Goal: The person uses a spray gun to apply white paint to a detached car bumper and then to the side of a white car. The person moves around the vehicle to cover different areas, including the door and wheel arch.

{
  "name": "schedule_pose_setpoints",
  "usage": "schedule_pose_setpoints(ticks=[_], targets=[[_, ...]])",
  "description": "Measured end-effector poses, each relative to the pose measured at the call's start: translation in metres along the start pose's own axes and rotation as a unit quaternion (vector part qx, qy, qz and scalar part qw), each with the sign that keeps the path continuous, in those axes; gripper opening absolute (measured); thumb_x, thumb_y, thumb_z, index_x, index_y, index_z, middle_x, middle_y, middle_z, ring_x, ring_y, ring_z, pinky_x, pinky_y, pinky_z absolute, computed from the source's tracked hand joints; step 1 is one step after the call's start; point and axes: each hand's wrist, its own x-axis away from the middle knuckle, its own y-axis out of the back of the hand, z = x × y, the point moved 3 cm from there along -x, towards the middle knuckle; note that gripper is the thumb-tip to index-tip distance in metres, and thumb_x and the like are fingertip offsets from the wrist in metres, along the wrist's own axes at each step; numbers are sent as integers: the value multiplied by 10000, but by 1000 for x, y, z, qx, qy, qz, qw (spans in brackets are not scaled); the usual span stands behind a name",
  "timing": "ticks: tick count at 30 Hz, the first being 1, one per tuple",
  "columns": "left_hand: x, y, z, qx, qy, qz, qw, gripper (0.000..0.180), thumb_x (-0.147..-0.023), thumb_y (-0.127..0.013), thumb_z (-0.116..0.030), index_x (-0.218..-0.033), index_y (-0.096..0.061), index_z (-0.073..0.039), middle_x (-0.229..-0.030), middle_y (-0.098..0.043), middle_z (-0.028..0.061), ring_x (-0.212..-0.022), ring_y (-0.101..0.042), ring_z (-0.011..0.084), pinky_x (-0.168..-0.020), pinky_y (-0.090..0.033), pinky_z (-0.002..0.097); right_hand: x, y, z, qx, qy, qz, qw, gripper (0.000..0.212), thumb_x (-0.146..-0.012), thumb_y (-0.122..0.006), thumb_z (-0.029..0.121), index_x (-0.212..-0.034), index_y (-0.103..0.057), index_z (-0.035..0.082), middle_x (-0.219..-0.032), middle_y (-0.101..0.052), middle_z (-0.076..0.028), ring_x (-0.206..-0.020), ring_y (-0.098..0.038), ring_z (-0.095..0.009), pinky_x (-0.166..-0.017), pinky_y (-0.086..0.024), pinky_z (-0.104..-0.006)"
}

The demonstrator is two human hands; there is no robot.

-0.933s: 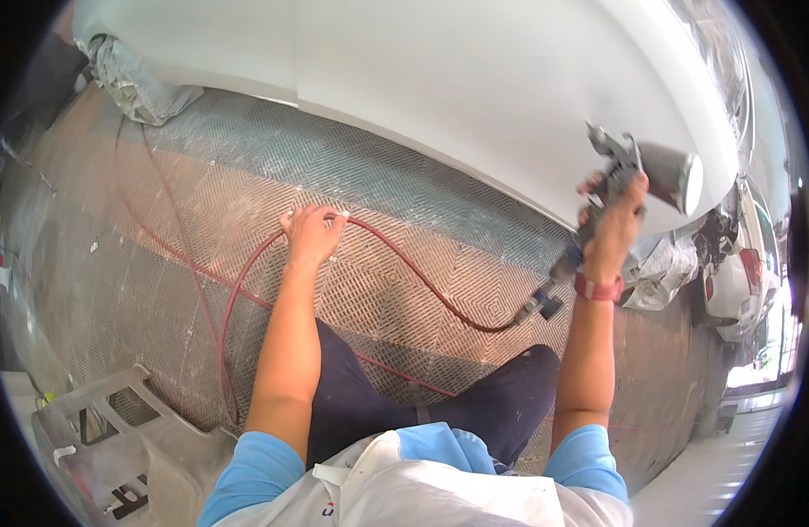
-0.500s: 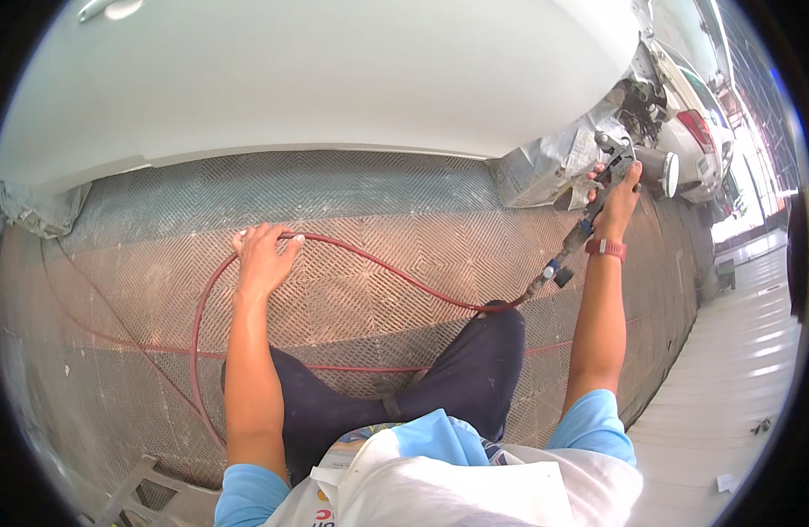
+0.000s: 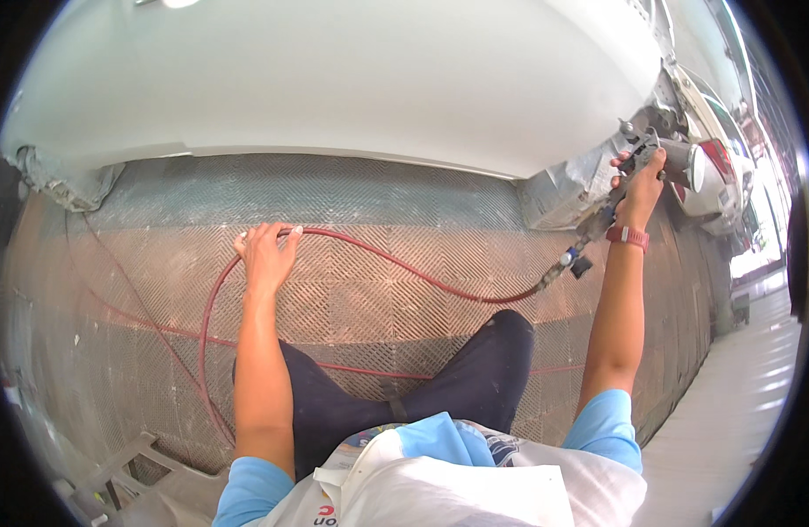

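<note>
Head view, left hand point(image 3: 268, 253) partly curled around red hose point(image 3: 489, 299), right hand point(image 3: 639, 191) wrapped around spray gun point(image 3: 678, 162)

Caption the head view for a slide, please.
Left grip on red hose, right grip on spray gun, near white panel.

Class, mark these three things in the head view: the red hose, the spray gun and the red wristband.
Red hose point(image 3: 404, 262), head view: its sloping stretch near mid-picture.
Spray gun point(image 3: 679, 161), head view: side of its grey cup.
Red wristband point(image 3: 627, 235), head view: middle of the band.
</note>
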Motion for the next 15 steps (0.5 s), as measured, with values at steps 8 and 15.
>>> schedule_pose_setpoints(ticks=[8,15], targets=[[7,42,89,-64,173,-86,979,372,-1022,-721,-467,-1105,-819,-118,-1171,-756,103,-1239,-616,331,-1219,-244,630,179,-200,75,-120,-32,230,965,650,-1151,-466,618,-1192,-663,0,-884,-711,-94,-748,-728,-194,-463,-465,-284],[33,74,139,-87,258,-163,948,430,-1045,-699,-466,-1288,-764,-117,-1310,-701,128,-1344,-552,344,-1232,-221,637,295,-375,123,-182,37,355,916,693,-1148,-464,616,-1191,-693,-36,-815,-687,-64,-644,-646,-102,-449,-472,-257]])
